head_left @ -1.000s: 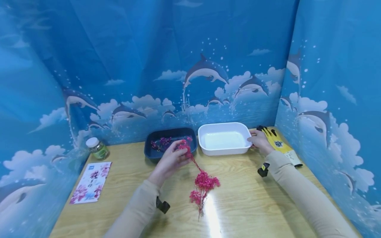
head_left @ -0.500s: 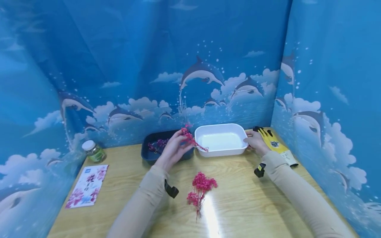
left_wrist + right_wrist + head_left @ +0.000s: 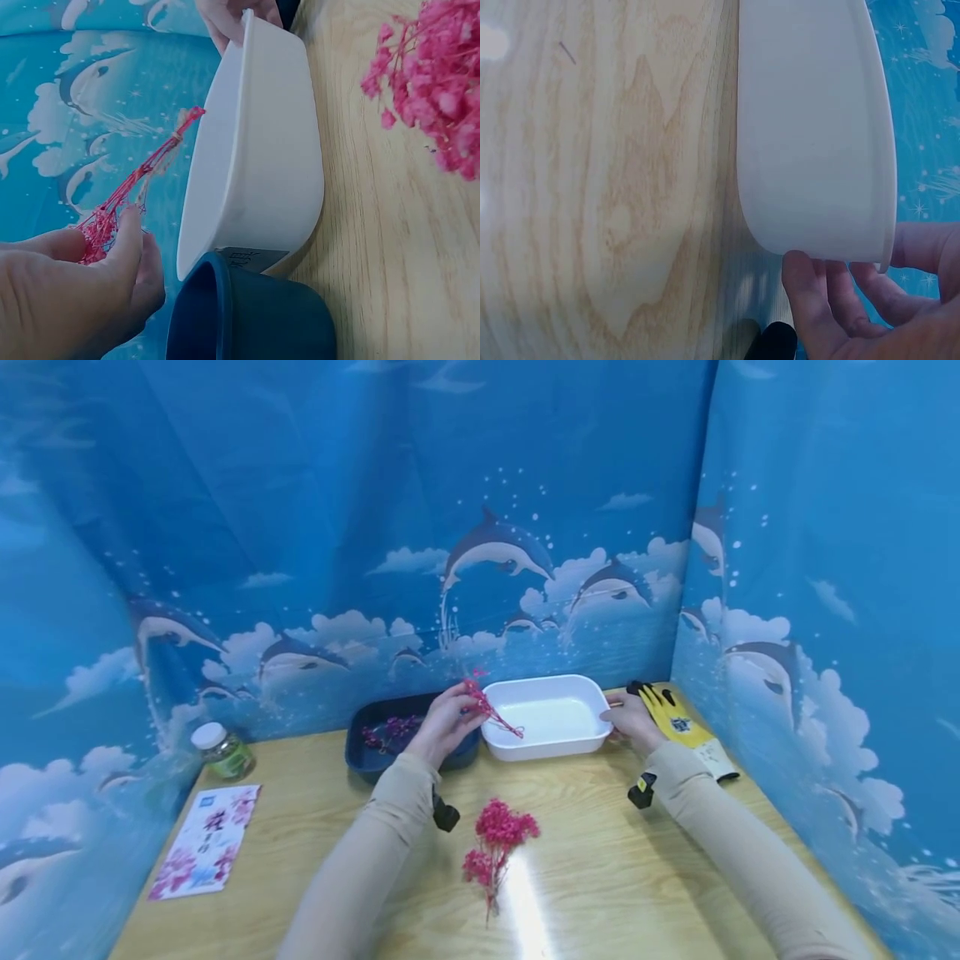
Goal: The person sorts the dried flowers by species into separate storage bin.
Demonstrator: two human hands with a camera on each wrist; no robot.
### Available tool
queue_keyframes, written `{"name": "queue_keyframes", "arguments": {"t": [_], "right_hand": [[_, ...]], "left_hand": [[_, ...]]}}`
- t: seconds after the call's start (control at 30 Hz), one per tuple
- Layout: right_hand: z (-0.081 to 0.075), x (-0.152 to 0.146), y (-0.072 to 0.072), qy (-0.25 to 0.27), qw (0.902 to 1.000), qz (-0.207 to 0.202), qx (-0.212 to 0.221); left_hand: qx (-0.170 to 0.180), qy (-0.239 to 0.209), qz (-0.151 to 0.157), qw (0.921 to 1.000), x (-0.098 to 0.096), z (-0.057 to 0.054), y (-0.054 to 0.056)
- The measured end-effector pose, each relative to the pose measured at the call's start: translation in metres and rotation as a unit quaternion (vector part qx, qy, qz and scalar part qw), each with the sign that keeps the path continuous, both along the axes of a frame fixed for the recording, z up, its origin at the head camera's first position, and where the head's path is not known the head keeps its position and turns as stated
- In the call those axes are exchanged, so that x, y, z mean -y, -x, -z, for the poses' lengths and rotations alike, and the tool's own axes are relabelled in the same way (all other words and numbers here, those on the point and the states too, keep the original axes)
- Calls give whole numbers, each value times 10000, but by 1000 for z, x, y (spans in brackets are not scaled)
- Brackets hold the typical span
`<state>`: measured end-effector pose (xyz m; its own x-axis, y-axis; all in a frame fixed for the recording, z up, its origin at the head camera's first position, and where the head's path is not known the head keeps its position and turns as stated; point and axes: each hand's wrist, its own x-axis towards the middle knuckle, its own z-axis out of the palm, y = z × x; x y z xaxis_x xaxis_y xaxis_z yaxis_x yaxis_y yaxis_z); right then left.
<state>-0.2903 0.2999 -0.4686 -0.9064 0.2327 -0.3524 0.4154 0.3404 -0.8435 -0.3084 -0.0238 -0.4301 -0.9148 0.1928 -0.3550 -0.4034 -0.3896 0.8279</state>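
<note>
Left hand (image 3: 446,722): grip clamped, thumb and fingers pinching a small pink sprig (image 3: 501,719) by its flower end; stems point away from the fingers, over the left end of the white tray (image 3: 551,748)—whether they touch its rim, cannot tell; a pale tie shows near the stem tips in the left wrist view.

Right hand (image 3: 632,722): grip closed on the white tray's right end wall, thumb over the rim, fingers against the outside; the tray sits upright on the wood-grain surface (image 3: 600,843).

Just left of the tray, a dark blue tub (image 3: 360,764); purple sprigs (image 3: 397,727) lie inside it, partly hidden by the left hand and forearm. Nearer the person, a larger pink bunch (image 3: 498,831) lies on the surface, stems toward the wearer; beside the right hand, a yellow glove (image 3: 686,722) with black fingertips and pale cuff.

Far left: white-lidded jar (image 3: 228,756), green label; in front of it a flower-printed card (image 3: 206,842), lying flat. Behind everything—a blue dolphin backdrop (image 3: 300,485).
</note>
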Motion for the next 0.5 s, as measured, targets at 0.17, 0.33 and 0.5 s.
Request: {"name": "queue_keyframes", "arguments": {"t": [0.17, 0.33, 0.5], "right_hand": [[1, -1, 0, 99, 9999, -12, 17], [1, -1, 0, 112, 9999, -55, -50], [1, -2, -1, 130, 9999, -40, -80]], "left_hand": [[11, 388, -14, 9992, -8, 4, 9], [-72, 827, 228, 9963, -15, 8, 14], [-252, 1218, 511, 9909, -19, 10, 15]]}}
